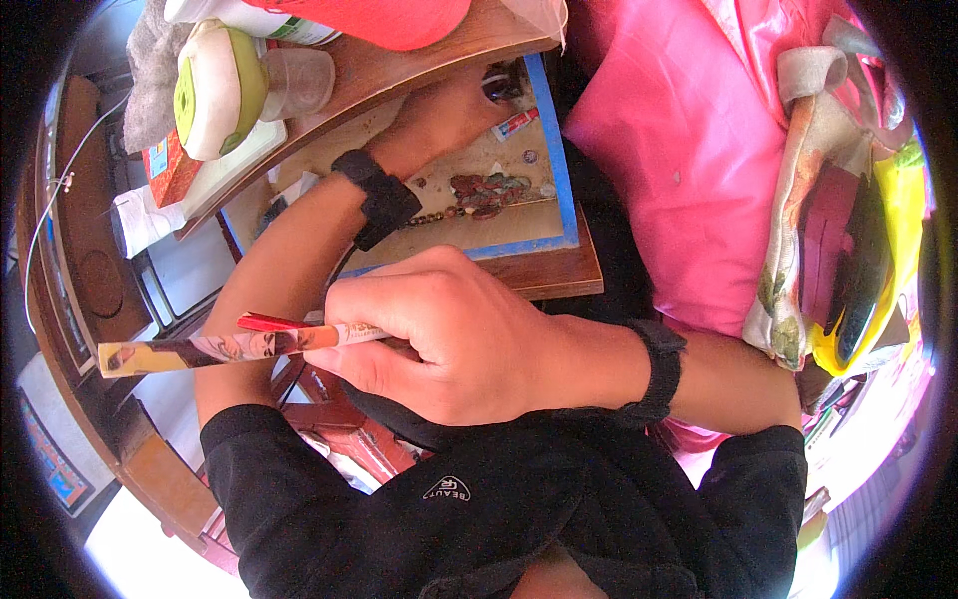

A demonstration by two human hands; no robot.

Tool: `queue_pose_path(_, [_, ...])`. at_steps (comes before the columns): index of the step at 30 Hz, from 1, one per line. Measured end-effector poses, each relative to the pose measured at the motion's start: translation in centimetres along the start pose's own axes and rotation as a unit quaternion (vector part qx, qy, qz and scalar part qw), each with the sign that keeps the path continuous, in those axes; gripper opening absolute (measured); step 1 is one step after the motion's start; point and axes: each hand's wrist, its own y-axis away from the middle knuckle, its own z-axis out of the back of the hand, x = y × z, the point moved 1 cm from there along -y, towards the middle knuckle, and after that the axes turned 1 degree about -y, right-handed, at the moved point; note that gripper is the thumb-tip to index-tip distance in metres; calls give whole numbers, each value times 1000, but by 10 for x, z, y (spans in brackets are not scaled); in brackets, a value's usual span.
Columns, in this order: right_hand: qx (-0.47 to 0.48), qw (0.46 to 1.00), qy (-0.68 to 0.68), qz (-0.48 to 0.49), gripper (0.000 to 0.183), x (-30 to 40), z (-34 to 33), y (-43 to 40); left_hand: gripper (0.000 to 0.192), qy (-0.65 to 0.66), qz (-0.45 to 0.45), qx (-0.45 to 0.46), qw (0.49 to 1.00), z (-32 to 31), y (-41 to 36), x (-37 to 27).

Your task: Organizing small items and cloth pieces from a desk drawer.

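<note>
My right hand (441, 337) is closed around a slim stick-like item (202, 352) printed with illustrated figures, pinched between thumb and fingers and pointing left. A narrow red strip (273, 323) lies against it. My left hand (460, 101) reaches under the desktop into an open wooden drawer (570, 191) edged in blue; its fingers are near a dark, shiny object (503, 82), and whether they grip it is unclear. Inside the drawer are a small red and white tube (516, 124), a small round item (530, 156), a heap of reddish-grey pieces (490, 193) and a string of beads (441, 217).
The wooden desktop (389, 71) overhangs the drawer. On it stand a green and white container (221, 90), a clear plastic cup (299, 82) and a red box (166, 168). Pink fabric (688, 150) and a yellow item (902, 247) are at the right.
</note>
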Motion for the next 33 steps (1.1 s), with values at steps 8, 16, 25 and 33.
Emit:
queue_pose_path(8, [5, 1000, 5, 3, 29, -1, -4, 3, 27, 499, 305, 182, 791, 49, 41, 28])
queue_pose_path(16, [10, 1000, -10, 17, 15, -6, -6, 7, 39, 532, 220, 282, 768, 49, 60, 18])
queue_pose_path(25, [-20, 974, 220, -44, 17, -4, 9, -8, 34, 201, 20, 249, 947, 14, 63, -16])
queue_pose_path(33, [126, 781, 607, -77, 19, -5, 49, -13, 27, 144, -78, 185, 969, 18, 82, -15])
